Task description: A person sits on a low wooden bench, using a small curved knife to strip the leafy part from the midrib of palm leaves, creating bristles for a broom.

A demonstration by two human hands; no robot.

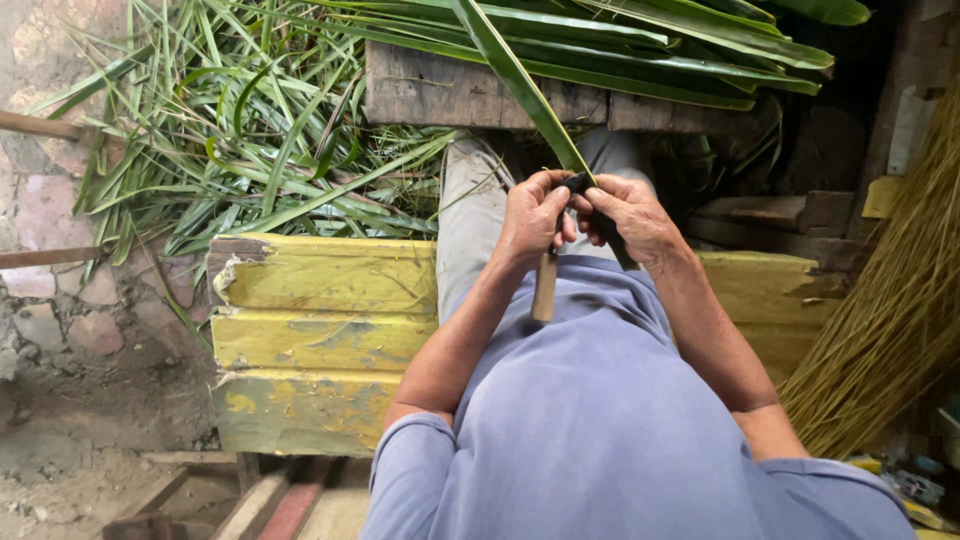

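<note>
My left hand (530, 215) is closed around a knife with a pale wooden handle (545, 287) that points down toward my lap. My right hand (628, 215) pinches a long green palm leaf (510, 70), which rises from my fingers toward the top of the view. Both hands meet at the leaf's lower end, above my knees. The knife blade is mostly hidden between the fingers. I sit on a worn yellow wooden bench (320, 330).
A heap of cut green leaf strips (250, 130) lies on the ground ahead at left. More long leaves (640, 45) rest over a grey wooden plank (450, 95). A bundle of thin yellowish leaf ribs (890, 320) leans at right. Stone paving (50, 300) at left.
</note>
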